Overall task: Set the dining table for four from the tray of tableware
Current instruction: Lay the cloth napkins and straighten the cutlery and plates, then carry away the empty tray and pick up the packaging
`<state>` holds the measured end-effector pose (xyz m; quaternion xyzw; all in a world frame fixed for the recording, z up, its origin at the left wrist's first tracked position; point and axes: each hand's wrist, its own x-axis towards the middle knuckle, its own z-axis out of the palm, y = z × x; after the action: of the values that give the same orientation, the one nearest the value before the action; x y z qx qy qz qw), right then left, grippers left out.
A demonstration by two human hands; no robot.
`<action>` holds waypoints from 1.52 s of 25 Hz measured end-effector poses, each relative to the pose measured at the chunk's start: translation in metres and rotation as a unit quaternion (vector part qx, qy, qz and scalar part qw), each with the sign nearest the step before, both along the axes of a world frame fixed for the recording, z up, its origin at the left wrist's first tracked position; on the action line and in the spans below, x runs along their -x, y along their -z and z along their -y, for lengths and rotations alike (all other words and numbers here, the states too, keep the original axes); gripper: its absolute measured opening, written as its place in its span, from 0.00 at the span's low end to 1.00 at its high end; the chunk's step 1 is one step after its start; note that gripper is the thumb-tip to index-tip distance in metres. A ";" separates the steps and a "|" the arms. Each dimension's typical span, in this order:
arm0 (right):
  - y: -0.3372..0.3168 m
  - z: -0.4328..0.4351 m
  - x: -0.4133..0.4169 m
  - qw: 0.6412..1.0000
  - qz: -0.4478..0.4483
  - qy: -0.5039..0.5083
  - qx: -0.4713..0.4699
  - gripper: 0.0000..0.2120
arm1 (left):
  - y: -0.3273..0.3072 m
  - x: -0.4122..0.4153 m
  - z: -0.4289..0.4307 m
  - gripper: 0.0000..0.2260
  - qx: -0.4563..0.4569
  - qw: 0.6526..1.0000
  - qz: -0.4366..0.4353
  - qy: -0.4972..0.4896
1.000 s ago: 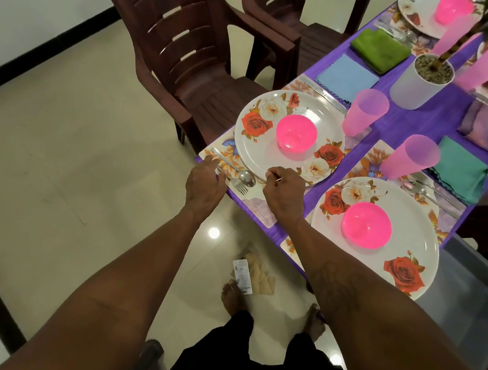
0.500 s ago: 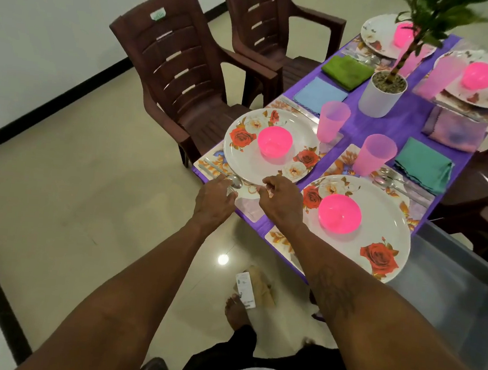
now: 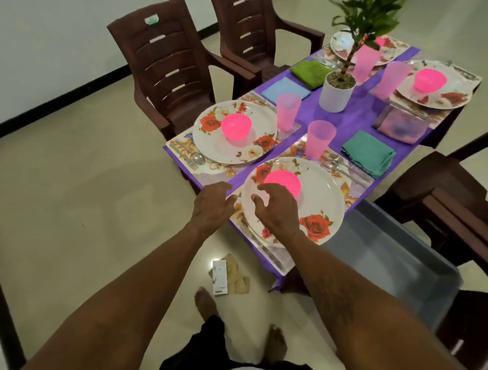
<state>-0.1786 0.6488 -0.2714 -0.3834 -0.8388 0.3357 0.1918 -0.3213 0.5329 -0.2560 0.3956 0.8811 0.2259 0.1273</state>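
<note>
On the purple table (image 3: 359,118) lie four floral plates, each with a pink bowl. The near left plate (image 3: 231,150) has a spoon and fork (image 3: 193,159) on the placemat to its left. My left hand (image 3: 212,204) hovers at the table's near edge, fingers loosely spread, holding nothing. My right hand (image 3: 276,209) hangs over the near right plate (image 3: 322,192), in front of its pink bowl (image 3: 285,181), fingers relaxed and empty. Pink cups (image 3: 320,138) stand behind the plates, with folded napkins such as the teal napkin (image 3: 368,153) beside them.
A potted plant (image 3: 337,89) stands mid-table. Brown plastic chairs (image 3: 170,67) line the left side, and another chair (image 3: 472,189) stands at the right. A grey tray (image 3: 390,258) sits at the lower right. A small box and paper (image 3: 222,276) lie on the floor near my feet.
Both hands have let go of the cutlery beside the near left plate and pulled back toward me and to the right. The spoon and fork now lie on the placemat.
</note>
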 end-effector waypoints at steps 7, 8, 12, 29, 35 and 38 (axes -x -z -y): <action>-0.006 0.002 -0.093 0.999 0.013 0.041 0.008 0.17 | -0.005 -0.096 -0.009 0.17 0.001 0.999 0.027 0.033; -0.008 0.004 -0.102 0.999 0.014 0.047 0.009 0.17 | -0.005 -0.102 -0.011 0.17 0.000 0.999 0.029 0.037; -0.015 0.007 -0.137 0.996 0.024 0.080 0.005 0.16 | -0.008 -0.134 -0.020 0.18 -0.009 0.997 0.040 0.064; 0.043 -0.081 -0.315 0.984 0.051 0.168 0.039 0.14 | 0.031 -0.302 -0.122 0.11 0.018 0.991 0.110 0.071; 0.081 -0.117 -0.384 0.969 0.088 0.205 0.106 0.15 | 0.073 -0.343 -0.167 0.16 0.084 0.982 0.167 0.012; 0.111 -0.127 -0.398 0.938 0.078 0.291 0.173 0.14 | 0.099 -0.353 -0.182 0.20 0.115 0.943 0.277 -0.147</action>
<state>0.2198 0.7757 -0.3823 -0.6628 -0.6322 0.3739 0.1458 0.0317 0.7145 -0.3551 0.1659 0.8795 0.2400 0.3760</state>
